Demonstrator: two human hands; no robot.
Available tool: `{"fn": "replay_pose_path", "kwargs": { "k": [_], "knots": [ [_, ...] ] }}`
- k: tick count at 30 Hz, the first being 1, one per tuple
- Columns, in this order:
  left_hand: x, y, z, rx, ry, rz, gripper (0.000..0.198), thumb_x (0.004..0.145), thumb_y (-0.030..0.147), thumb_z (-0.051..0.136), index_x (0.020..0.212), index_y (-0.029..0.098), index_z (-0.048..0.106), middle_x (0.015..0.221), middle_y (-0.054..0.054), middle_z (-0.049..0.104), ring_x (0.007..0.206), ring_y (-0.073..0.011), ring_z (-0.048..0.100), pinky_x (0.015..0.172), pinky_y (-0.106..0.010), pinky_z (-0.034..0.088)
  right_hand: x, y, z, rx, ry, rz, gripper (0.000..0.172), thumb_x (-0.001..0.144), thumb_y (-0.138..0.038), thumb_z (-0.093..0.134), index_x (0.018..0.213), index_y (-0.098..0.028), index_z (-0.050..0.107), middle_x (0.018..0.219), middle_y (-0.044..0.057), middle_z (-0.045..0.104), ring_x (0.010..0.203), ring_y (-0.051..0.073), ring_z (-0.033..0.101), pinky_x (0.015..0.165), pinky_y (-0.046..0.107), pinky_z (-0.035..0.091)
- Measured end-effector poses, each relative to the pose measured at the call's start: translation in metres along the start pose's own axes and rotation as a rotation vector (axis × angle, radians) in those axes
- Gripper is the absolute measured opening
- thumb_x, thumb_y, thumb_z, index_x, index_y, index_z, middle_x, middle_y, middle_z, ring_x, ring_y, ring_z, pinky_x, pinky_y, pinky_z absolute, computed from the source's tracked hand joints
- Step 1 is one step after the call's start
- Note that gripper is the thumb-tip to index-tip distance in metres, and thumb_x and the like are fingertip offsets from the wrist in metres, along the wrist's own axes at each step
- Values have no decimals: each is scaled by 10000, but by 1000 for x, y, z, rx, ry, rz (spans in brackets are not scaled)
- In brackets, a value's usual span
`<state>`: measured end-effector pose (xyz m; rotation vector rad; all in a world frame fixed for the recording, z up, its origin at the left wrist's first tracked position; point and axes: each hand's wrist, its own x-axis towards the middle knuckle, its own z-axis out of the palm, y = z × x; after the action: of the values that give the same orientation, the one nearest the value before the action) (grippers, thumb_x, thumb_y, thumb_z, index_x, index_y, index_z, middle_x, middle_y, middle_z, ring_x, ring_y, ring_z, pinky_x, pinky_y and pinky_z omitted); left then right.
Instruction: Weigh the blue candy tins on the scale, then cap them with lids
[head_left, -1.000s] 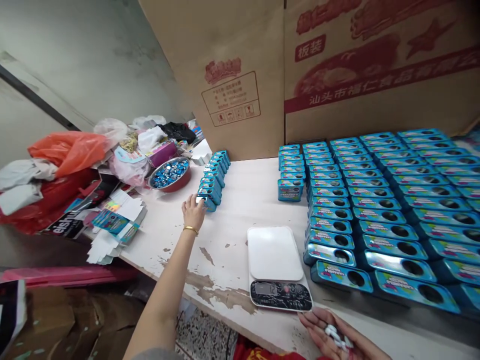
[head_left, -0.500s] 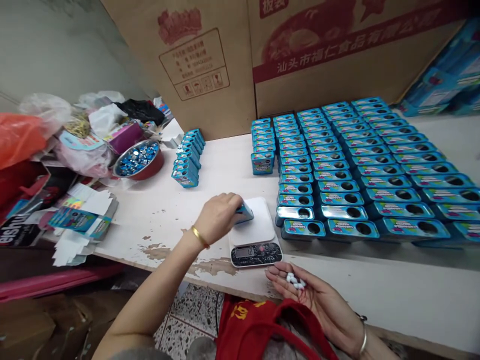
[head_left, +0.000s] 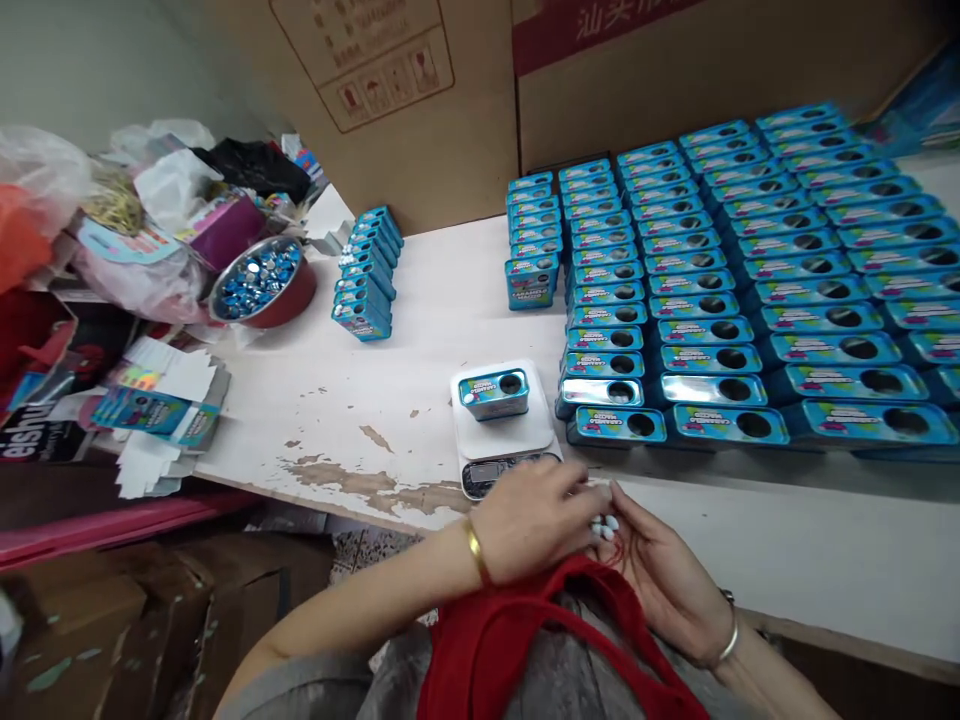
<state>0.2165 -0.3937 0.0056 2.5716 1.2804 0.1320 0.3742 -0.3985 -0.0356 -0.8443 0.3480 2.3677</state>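
Left grip (head_left: 551,515), seen from the head, bends over white candies (head_left: 607,529) lying in the open, cupped right grip (head_left: 664,575), though whether the left pinches one I cannot tell, while a blue CARAMELO tin (head_left: 491,396) stands on the white digital scale (head_left: 501,438) just beyond.

Plain pale grey-green wall (head_left: 187,60), upper left. Long white-topped table (head_left: 442,310), surface flaked to brown along near edge. Behind it, upright brown cardboard panel with printed handling symbols (head_left: 465,180), beside broad brown cardboard panel with dark-red band (head_left: 637,110). Lower left: brown cardboard boxes (head_left: 75,600) below long pink strip (head_left: 127,525). Small patch of grey speckled floor (head_left: 351,550). Soft, dullish light.
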Motion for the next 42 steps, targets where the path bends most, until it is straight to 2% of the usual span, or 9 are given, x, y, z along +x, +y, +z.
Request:
{"fn": "replay_pose_path", "kwargs": {
  "k": [3, 6, 16, 22, 25, 28, 34, 39, 42],
  "knots": [
    [-2, 16, 38, -24, -7, -33, 208, 925, 320, 422, 1025, 180, 539, 963, -51, 549, 836, -162, 507, 672, -269, 430, -3, -1, 1, -10, 28, 36, 153, 750, -186, 703, 892, -152, 657, 843, 30, 724, 781, 177, 690, 809, 321, 550],
    [-2, 18, 55, -85, 26, -49, 189, 930, 298, 410, 950, 172, 550, 972, -53, 546, 867, -161, 508, 690, -257, 433, -6, -3, 2, -10, 75, 95, 121, 745, -182, 704, 855, -167, 656, 812, 23, 721, 827, 196, 689, 809, 326, 548],
    [0, 16, 49, -119, -15, -86, 200, 932, 252, 382, 906, 163, 559, 901, -46, 558, 780, -142, 517, 660, -239, 421, -1, -1, -1, -30, 160, 61, 184, 750, -118, 672, 931, -142, 645, 900, 49, 725, 860, 204, 686, 816, 336, 551],
    [-4, 10, 50, -142, 56, -55, 210, 931, 229, 370, 918, 143, 561, 932, -57, 575, 829, -142, 526, 731, -235, 449, 3, -1, -4, -41, 156, 41, 185, 752, -121, 672, 934, -145, 650, 909, 37, 721, 848, 185, 686, 822, 319, 551],
    [-6, 0, 42, -149, 94, -13, 201, 925, 230, 388, 975, 138, 560, 985, -67, 584, 891, -153, 535, 785, -248, 462, 9, -2, 5, -71, 103, 2, 129, 761, -128, 672, 887, -153, 655, 891, 18, 719, 840, 161, 684, 827, 289, 548],
    [-8, -12, 25, -163, 123, 2, 182, 918, 217, 408, 965, 140, 565, 1027, -71, 583, 935, -150, 535, 823, -250, 465, 16, -3, 24, -97, 13, -12, 84, 788, -175, 658, 870, -155, 656, 944, 29, 712, 907, 164, 668, 842, 283, 543],
    [-11, -32, -14, -172, 232, -21, 180, 921, 185, 387, 892, 148, 560, 971, -70, 591, 926, -139, 554, 793, -255, 494, 29, -1, 58, -156, -120, -74, 180, 864, -251, 569, 958, -130, 662, 997, 65, 699, 983, 163, 640, 909, 292, 503],
    [-6, -56, -39, -154, 433, -129, 145, 905, 174, 425, 968, 153, 553, 932, -64, 567, 850, -129, 551, 741, -261, 498, 32, -1, 61, -167, -168, -36, 274, 899, -301, 507, 1011, -92, 646, 1036, 131, 687, 1078, 194, 607, 992, 327, 445],
    [3, -72, -49, -79, 423, -182, 141, 905, 179, 432, 916, 146, 569, 896, -57, 561, 816, -127, 547, 727, -262, 489, 31, -1, 57, -173, -147, -28, 324, 915, -305, 474, 1082, -64, 612, 1154, 182, 641, 1142, 218, 571, 1015, 336, 426]
  ]
}}
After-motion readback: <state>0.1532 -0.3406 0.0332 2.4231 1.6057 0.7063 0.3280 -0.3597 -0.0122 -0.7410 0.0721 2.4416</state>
